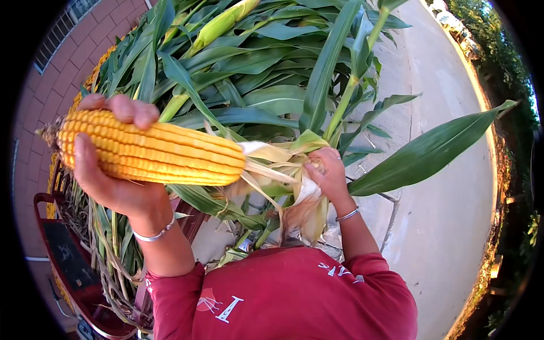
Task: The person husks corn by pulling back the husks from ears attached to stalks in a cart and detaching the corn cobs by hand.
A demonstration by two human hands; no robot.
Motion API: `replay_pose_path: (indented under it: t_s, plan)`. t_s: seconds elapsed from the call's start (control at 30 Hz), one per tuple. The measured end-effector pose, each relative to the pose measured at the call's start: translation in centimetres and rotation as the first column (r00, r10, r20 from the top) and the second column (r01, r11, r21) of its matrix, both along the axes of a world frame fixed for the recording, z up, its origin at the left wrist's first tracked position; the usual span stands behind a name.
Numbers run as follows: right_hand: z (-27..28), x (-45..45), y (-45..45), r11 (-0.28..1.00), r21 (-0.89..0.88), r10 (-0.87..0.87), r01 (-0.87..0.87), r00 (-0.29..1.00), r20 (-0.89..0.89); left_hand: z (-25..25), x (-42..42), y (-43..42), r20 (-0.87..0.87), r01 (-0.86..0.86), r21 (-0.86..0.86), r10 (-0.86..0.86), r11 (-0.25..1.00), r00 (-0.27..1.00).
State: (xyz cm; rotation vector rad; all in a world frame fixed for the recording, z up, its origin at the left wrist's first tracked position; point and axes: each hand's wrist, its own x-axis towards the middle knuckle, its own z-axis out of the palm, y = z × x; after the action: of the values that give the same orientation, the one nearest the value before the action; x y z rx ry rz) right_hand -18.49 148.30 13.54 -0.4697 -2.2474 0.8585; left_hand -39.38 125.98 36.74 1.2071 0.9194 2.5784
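A bare yellow ear of corn (164,147) lies across the left half of the view, its dark tip pointing left. My left hand (110,153) is closed round it near that tip, fingers over the top and thumb along the near side. At its right end, pale peeled-back husk (277,161) hangs in strips, partly blurred. My right hand (328,170) is closed on the husk at the base of the ear, beside a green corn stalk (344,107). Bracelets circle both wrists.
A thick heap of green corn stalks and leaves (272,62) fills the space ahead, with another husked ear (222,27) on top. Dry stalks hang beside a dark red metal frame (85,283) at left. Concrete paving (436,187) runs along the right; a brick wall (73,54) stands left.
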Motion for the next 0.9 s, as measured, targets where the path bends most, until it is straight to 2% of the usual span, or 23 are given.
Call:
replay_pose_path:
  t_s: [0.07, 0.13, 0.2, 0.23, 0.3, 0.33, 0.37, 0.4, 0.47, 0.5, 0.53, 0.57, 0.6, 0.63, 0.67, 0.73, 0.77, 0.83, 0.87, 0.9]
  plan:
    - [-3.9, 1.1, 3.7, 0.999, -0.040, -0.030, 0.034, 0.996, 0.085, -0.4, -1.2, -1.6, 0.042, -0.116, 0.031, 0.114, 0.993, 0.993]
    - [-10.4, 2.4, 8.2, 0.998, -0.060, -0.027, 0.036, 0.988, 0.150, -1.5, -1.3, -2.5, 0.075, -0.143, 0.028, 0.141, 0.989, 0.987]
    - [-17.0, 3.7, 11.7, 0.995, 0.097, -0.074, 0.033, 0.888, 0.453, -3.2, -1.1, -3.2, 0.083, -0.191, -0.115, 0.201, 0.975, 0.976]
    - [-17.0, 3.6, 11.6, 0.995, 0.093, -0.065, 0.024, 0.883, 0.465, -4.3, -0.9, -3.4, 0.054, -0.197, -0.154, 0.207, 0.968, 0.977]
    - [-17.4, 2.5, 10.8, 0.992, 0.091, -0.110, 0.086, 0.947, 0.303, -6.4, -0.4, -3.7, 0.039, -0.231, -0.248, 0.248, 0.941, 0.968]
    - [-17.2, 2.0, 9.6, 0.994, 0.083, -0.093, 0.070, 0.944, 0.315, -7.3, 0.0, -3.5, 0.035, -0.253, -0.287, 0.274, 0.924, 0.961]
    - [-16.3, 1.0, 8.4, 0.986, -0.159, 0.003, 0.051, 0.947, 0.320, -8.0, 0.5, -3.3, 0.025, -0.275, -0.306, 0.296, 0.911, 0.955]
    - [-15.2, -0.3, 7.0, 0.920, -0.392, 0.100, 0.028, 0.948, 0.302, -8.4, 1.1, -2.9, 0.017, -0.322, -0.351, 0.350, 0.879, 0.937]
    - [-8.1, -2.0, 0.8, 0.734, -0.665, 0.336, -0.138, 0.924, 0.180, -9.6, 1.5, -2.6, -0.032, -0.355, -0.379, 0.372, 0.854, 0.928]
    - [-5.2, -2.4, -2.0, 0.541, -0.812, 0.452, -0.220, 0.890, 0.061, -10.0, 1.9, -2.3, -0.093, -0.383, -0.362, 0.376, 0.850, 0.922]
    - [-2.9, -2.6, -4.4, 0.314, -0.909, 0.531, -0.274, 0.845, -0.072, -10.5, 2.6, -2.0, -0.153, -0.404, -0.344, 0.374, 0.847, 0.915]
    - [-1.3, -3.1, -6.5, 0.300, -0.909, 0.555, -0.290, 0.828, -0.081, -11.4, 3.3, -1.9, -0.274, -0.404, -0.350, 0.321, 0.845, 0.907]
    - [0.1, -3.6, -8.3, -0.075, -0.951, 0.555, -0.301, 0.779, -0.290, -12.0, 4.0, -1.9, -0.500, -0.460, -0.352, 0.252, 0.815, 0.829]
    - [0.7, -3.9, -9.9, -0.435, -0.858, 0.477, -0.272, 0.739, -0.476, -12.7, 4.5, -1.7, -0.659, -0.465, -0.330, 0.152, 0.821, 0.736]
    - [0.0, -4.2, -11.1, -0.383, -0.883, 0.418, -0.271, 0.801, -0.428, -13.4, 5.2, -1.4, -0.789, -0.461, -0.312, 0.045, 0.831, 0.613]
    - [0.5, -4.4, -11.3, -0.409, -0.876, 0.413, -0.253, 0.805, -0.426, -14.7, 7.0, -0.9, -0.929, -0.464, -0.311, -0.162, 0.829, 0.333]
    - [1.1, -4.6, -11.3, -0.434, -0.869, 0.396, -0.240, 0.815, -0.423, -15.2, 7.6, -1.3, -0.931, -0.470, -0.305, -0.156, 0.828, 0.329]
    - [2.1, -4.8, -11.0, -0.476, -0.851, 0.356, -0.222, 0.836, -0.418, -15.5, 8.5, -1.9, -0.905, -0.505, -0.422, -0.322, 0.753, 0.277]
    - [2.1, -4.9, -10.5, -0.467, -0.854, 0.363, -0.230, 0.830, -0.423, -15.1, 8.6, -2.5, -0.912, -0.512, -0.409, -0.312, 0.756, 0.268]
    - [1.6, -4.9, -9.9, -0.448, -0.875, 0.332, -0.185, 0.874, -0.355, -14.5, 8.4, -3.6, -0.839, -0.536, -0.528, -0.305, 0.659, 0.451]
